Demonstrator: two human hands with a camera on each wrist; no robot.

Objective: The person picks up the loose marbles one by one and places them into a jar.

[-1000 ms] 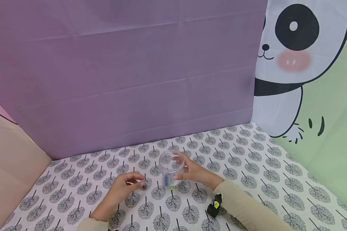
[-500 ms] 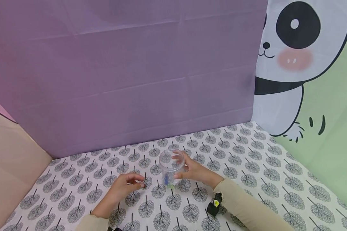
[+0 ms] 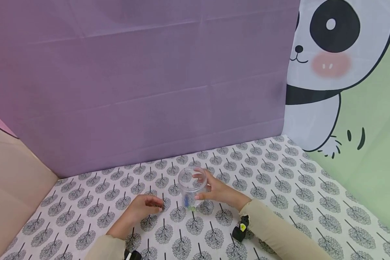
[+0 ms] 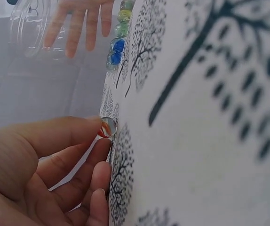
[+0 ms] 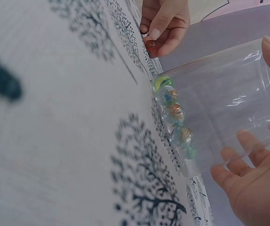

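A clear plastic jar (image 3: 189, 191) stands upright and uncapped on the patterned cloth. Several glass marbles (image 5: 175, 114), with blue, green, yellow and orange swirls, lie on its bottom. My right hand (image 3: 212, 187) holds the jar from the right, fingers round the far side and thumb on the near side. Left of the jar, my left hand (image 3: 138, 213) pinches a clear marble with a red-orange swirl (image 4: 107, 127) between thumb and fingers, down at the cloth. In the head view that marble is mostly hidden by the fingers.
White cloth (image 3: 195, 231) printed with dark trees covers the table. A purple cloth wall (image 3: 143, 90) rises behind, and a panda-print wall (image 3: 354, 108) stands on the right. Black wrist-worn devices (image 3: 240, 229) sit at both wrists.
The left hand's fingers have shifted slightly at the cloth, and the red spot beneath them no longer shows in the head view. The right hand and jar have stayed in place.
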